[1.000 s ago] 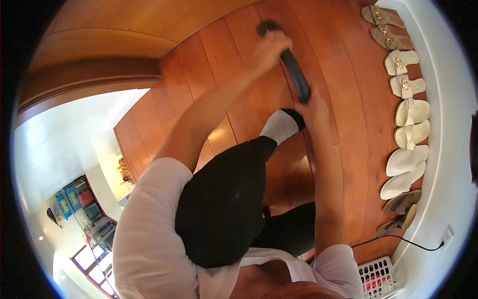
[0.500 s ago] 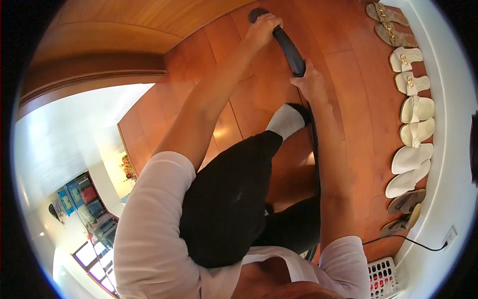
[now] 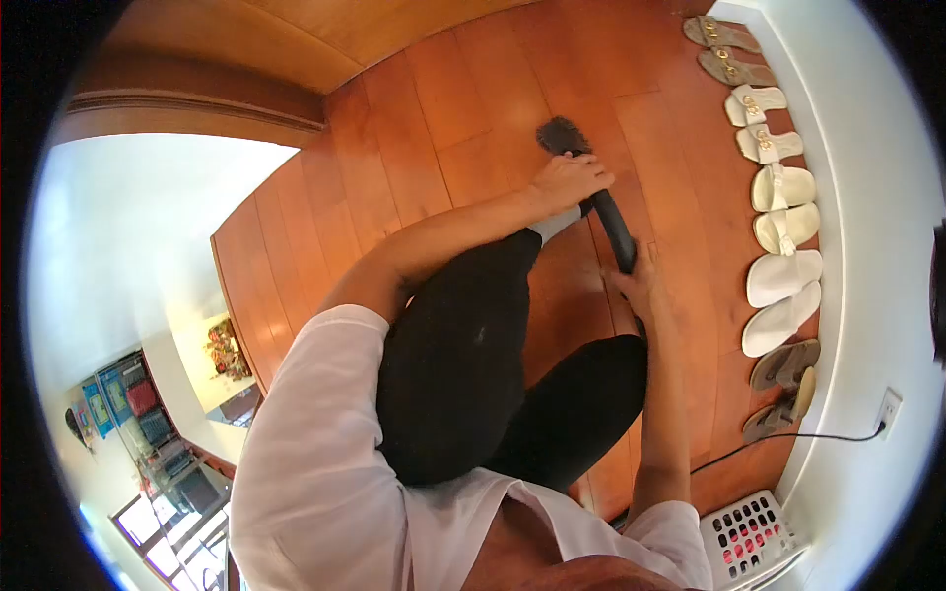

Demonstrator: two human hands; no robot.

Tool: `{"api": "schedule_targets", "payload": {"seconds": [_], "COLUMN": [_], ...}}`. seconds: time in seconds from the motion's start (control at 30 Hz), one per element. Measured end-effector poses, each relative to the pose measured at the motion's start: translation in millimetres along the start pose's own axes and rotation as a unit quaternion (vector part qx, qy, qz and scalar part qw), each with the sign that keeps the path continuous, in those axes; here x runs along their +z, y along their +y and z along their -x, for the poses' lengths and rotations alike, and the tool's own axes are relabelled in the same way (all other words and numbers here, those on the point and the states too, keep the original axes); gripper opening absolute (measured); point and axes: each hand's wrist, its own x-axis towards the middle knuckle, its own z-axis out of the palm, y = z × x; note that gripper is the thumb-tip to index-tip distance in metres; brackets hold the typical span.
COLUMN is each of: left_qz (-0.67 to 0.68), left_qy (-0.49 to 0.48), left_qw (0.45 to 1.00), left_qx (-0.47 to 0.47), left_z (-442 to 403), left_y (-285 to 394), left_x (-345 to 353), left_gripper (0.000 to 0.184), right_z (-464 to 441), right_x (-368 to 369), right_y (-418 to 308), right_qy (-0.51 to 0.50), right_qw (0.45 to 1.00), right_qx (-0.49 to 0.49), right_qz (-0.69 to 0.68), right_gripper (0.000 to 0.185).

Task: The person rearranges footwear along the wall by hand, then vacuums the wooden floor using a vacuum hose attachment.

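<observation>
A black vacuum hose handle (image 3: 616,231) slants over the wooden floor, with a round bristle brush (image 3: 564,135) at its far end. My left hand (image 3: 574,180) is closed around the tube just behind the brush. Lower down, my right hand (image 3: 641,281) grips the handle's near end. The brush appears to be down at the floor boards. Beneath my left wrist, a grey sock (image 3: 555,227) shows on my foot, partly covered. Most of the hose behind my right hand is hidden by my arm and leg.
Several pairs of sandals and slippers (image 3: 785,187) line the white wall on the right. A black cord (image 3: 769,438) runs to a wall outlet (image 3: 890,409). A white perforated basket (image 3: 754,537) stands at lower right. A wooden door frame (image 3: 197,108) is at upper left.
Both hands have drawn the handle and brush back towards my body and slightly right. My left elbow is more bent. The view has shifted a little, and both hands keep their grip.
</observation>
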Motion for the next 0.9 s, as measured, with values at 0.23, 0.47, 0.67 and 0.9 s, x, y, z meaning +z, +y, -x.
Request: {"api": "schedule_targets", "payload": {"seconds": [0.23,0.47,0.67,0.9], "left_qz": [0.134,0.148,0.19,0.242], "left_qy": [0.136,0.232,0.257,-0.182], "left_qw": [0.978,0.934,0.924,0.946], "left_qx": [-0.08,-0.228,-0.211,0.116], "left_z": [64.4,226.1,221.6,179.0], "left_y": [-21.2,5.8,96.4,81.6], "left_x": [-13.1,-163.2,-266.3,-174.0], "left_gripper": [0.06,0.052,0.039,0.039], "right_z": [-79.2,-24.6,62.9,-94.0], "right_x": [37.7,34.6,4.2,61.5], "right_y": [-52.7,1.5,-3.8,-71.0], "right_qy": [-0.046,-0.057,-0.09,-0.031], "right_qw": [0.998,0.998,0.993,0.997], "right_qx": [-0.012,0.017,0.062,0.077], "right_qz": [0.04,-0.016,0.055,0.007], "right_gripper": [0.072,0.067,0.069,0.062]}}
